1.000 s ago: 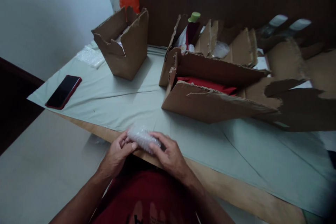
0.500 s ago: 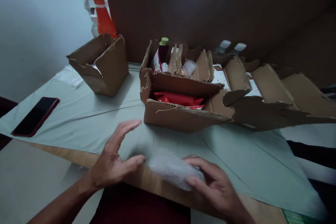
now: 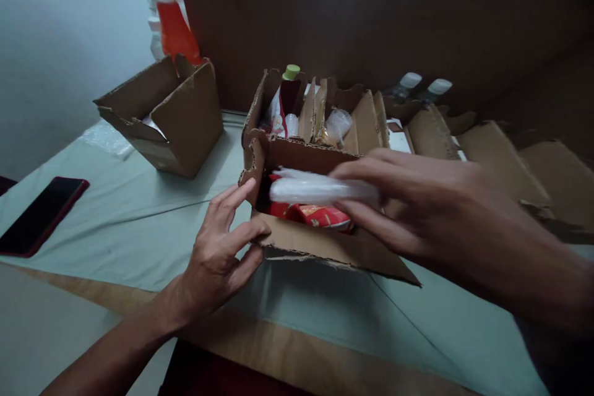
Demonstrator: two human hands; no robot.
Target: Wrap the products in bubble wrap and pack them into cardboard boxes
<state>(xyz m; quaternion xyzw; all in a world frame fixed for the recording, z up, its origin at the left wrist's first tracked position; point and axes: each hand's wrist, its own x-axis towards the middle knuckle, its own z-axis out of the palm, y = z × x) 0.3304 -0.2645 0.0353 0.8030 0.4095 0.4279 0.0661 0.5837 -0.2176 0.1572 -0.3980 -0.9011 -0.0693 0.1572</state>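
Note:
My right hand (image 3: 408, 198) pinches a clear plastic-wrapped bundle (image 3: 310, 190) and holds it over the opening of the front cardboard box (image 3: 306, 151). The bundle is blurred, and what is inside it cannot be made out. Below it in the box lie red printed packets (image 3: 320, 215), partly covered from view. My left hand (image 3: 227, 247) grips the box's front left edge, its thumb and fingers on the cardboard where the front wall leans outward.
Behind stand more cardboard compartments (image 3: 362, 120) with a green-capped bottle (image 3: 290, 74) and wrapped items. Another cardboard box (image 3: 195, 124) is at left, near an orange bottle (image 3: 174, 25). A phone (image 3: 44, 213) lies on the green cloth (image 3: 139, 229). White-capped bottles (image 3: 436, 90) stand at the back.
My right hand has carried the plastic-wrapped bundle forward and up, from the table's front edge to over the box. My left hand has closed on the box edge, and its front wall now tilts outward.

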